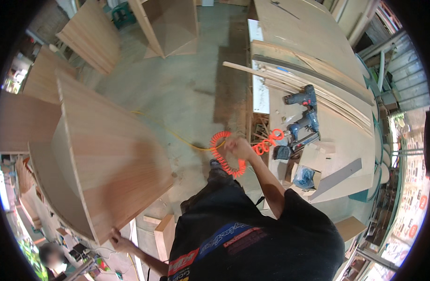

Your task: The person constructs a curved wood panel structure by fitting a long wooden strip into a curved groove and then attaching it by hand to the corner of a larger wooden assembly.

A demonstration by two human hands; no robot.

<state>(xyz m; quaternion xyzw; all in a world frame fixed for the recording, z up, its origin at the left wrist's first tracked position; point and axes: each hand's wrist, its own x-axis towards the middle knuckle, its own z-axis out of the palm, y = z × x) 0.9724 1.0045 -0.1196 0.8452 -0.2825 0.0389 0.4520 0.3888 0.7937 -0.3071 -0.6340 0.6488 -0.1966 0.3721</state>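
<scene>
The floor (pixel 191 89) is smooth and grey-green, with some dark stains on it. On the right side there stands 1 long workbench (pixel 301 30) with a pale wooden top. Far at the upper left is 1 green stool (pixel 122 15). Grey ribbed sheeting (pixel 409 70) rises at the right, and bright light enters from 2 sides.

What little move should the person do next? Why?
Maybe guide the orange hose toward the table with the right hand. The hose loops beside that hand and seems to lead to a blue tool on the table, so loose coils might snag. The left hand is already at the wooden panel's corner.
</scene>
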